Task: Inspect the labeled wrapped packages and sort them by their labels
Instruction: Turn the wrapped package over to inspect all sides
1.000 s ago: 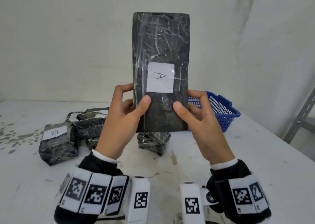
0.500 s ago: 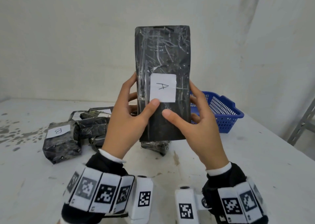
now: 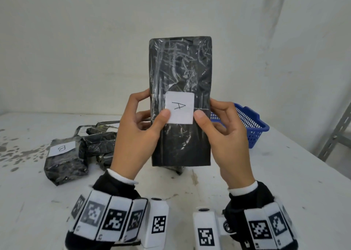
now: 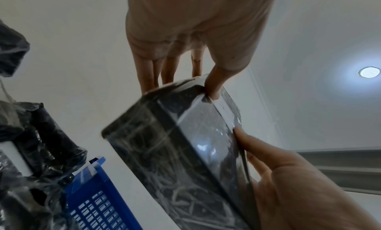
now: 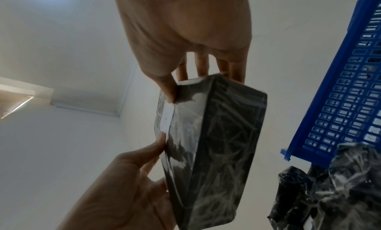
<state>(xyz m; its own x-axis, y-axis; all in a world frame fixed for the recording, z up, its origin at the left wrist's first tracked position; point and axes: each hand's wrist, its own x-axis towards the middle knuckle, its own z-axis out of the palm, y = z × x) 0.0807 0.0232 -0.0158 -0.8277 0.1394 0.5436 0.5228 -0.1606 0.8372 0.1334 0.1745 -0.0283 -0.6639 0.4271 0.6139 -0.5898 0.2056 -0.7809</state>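
both hands hold one tall black wrapped package upright in front of the head camera, well above the worktop. the left hand grips its left edge, thumb on the front face touching the lower left corner of the white label, fingers curled round the back. the right hand grips the right edge the same way, thumb pressed beside the label's right side. the label reads "a". in the left wrist view the package is pinched between thumb and fingers, and the right wrist view shows the same hold on the package from the other side. on the worktop to the left lies a package labelled b, touching a heap of other wrapped packages. a blue basket stands behind the right hand, near the wall
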